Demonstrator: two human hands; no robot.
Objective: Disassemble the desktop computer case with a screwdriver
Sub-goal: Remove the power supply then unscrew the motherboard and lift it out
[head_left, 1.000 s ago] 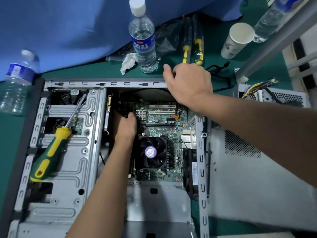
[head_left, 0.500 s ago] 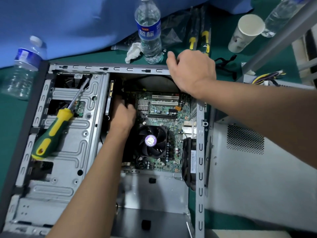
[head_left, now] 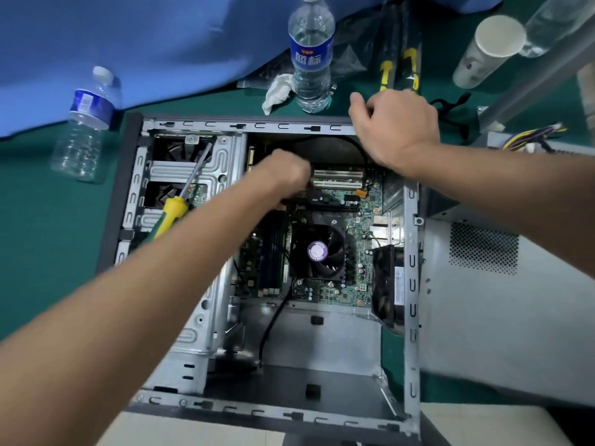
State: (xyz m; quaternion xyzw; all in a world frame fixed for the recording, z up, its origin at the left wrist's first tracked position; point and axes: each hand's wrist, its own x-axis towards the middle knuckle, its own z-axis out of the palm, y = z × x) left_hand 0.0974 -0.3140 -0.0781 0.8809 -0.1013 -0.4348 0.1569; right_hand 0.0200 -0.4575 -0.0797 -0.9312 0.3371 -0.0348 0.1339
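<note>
Now my left hand [head_left: 283,170] is clenched around something I can't make out, deep inside the open computer case [head_left: 410,252]; my right hand [head_left: 394,130] grips its far rim. Next probably needs the idle screwdriver [head_left: 170,214] on the drive cage.

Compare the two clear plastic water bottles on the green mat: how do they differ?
The clear water bottle by the case's top edge holds water nearly to its neck; the clear water bottle at far left looks empty. The first stands beside crumpled white tissue, the second against blue cloth. Both have blue labels.
</note>
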